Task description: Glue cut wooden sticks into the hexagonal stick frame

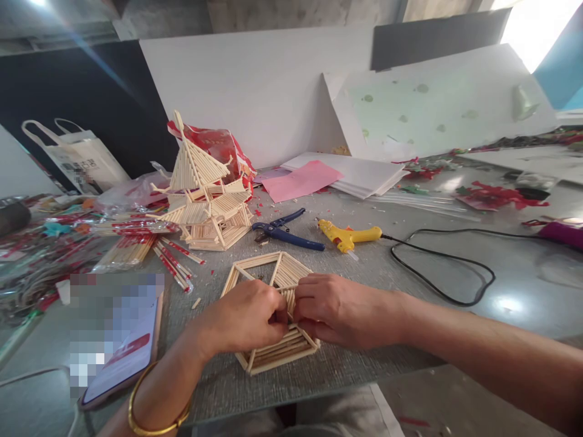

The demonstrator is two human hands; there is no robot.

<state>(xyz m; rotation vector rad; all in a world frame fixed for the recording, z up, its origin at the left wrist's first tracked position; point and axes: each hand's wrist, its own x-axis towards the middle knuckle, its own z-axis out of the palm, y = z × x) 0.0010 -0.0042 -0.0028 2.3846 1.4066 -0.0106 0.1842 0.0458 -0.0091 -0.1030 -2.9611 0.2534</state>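
Note:
A six-sided frame built of thin wooden sticks (259,262) lies flat on the grey table in front of me, with some of its sections filled by rows of sticks. Over its middle, my left hand (248,315) has thumb and fingers pinched together. Close beside it, my right hand (334,309) curls its fingers over the frame's right part, fingertips almost meeting the left ones. Whatever the fingertips grip is hidden behind them. Just beyond the frame lie blue-handled cutting pliers (291,233) and a yellow hot glue gun (348,233).
A small stick pagoda (204,200) stands behind the frame at left. Packs of wooden sticks (136,227) and a phone (122,346) lie at left. Pink paper (303,179) and white boards (350,173) are at the back. The glue gun's black cord (478,297) loops to the right.

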